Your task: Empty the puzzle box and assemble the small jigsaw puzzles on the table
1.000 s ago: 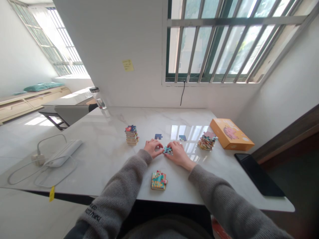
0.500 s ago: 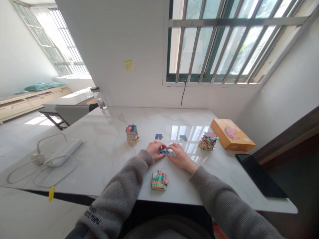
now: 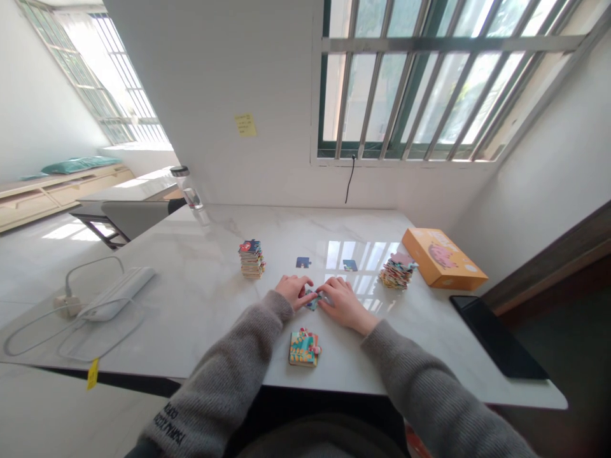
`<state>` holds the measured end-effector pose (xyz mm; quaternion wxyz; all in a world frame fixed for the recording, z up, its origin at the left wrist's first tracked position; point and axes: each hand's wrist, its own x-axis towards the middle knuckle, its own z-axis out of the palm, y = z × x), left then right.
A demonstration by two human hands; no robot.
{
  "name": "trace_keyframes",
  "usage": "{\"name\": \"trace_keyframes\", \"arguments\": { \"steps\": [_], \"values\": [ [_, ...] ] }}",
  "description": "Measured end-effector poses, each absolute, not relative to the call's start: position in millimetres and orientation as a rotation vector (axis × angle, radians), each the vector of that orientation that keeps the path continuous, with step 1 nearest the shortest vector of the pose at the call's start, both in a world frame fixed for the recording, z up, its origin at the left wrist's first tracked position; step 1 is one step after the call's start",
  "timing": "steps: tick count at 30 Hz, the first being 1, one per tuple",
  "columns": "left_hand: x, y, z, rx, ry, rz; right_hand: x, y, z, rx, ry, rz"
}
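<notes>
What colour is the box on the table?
The box is orange, best seen in the head view.

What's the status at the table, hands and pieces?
Left hand, right hand: both at puzzle piece between them. Near stack closer to the person. Left stack, right stack farther out.

Two hands (image 3: 294, 291), two puzzle-piece stacks (image 3: 252, 259), three separate puzzle pieces (image 3: 303, 262), one joined puzzle section (image 3: 303, 348), one orange box (image 3: 443, 258).

Surface (image 3: 200, 318): polished stone, glossy, pale veins. Puzzle stack (image 3: 252, 259), 12 o'clock: printed card, matt edges. Box (image 3: 443, 257), 2 o'clock: orange card, smooth, faint sheen. Sleeves (image 3: 420, 388), 4 and 8 o'clock: rough knit cloth. Window bars (image 3: 401, 83), 1 o'clock: painted metal, smooth.
</notes>
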<state>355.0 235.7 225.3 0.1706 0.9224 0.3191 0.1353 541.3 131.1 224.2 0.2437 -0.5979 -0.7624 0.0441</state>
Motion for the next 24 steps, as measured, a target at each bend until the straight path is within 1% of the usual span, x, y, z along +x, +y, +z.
{"name": "trace_keyframes", "arguments": {
  "steps": [4,7,12,18,24],
  "values": [
    [345.3,234.2,226.5,2.667,0.801,0.292,540.1,131.1,226.1,-1.652,-2.100,0.125],
    [340.4,237.0,226.4,2.718,0.785,0.296,538.3,129.8,229.0,-1.642,-2.113,0.122],
    [326.1,238.3,225.7,2.684,0.803,0.270,531.2,121.6,235.4,-1.507,-2.176,0.224],
    [291.7,235.4,220.3,2.649,0.807,0.376,530.4,119.0,236.4,-1.445,-2.135,0.312],
    [289.0,232.9,221.0,2.651,0.826,0.375,531.3,109.9,244.6,-1.411,-2.053,0.372]
  ]
}}
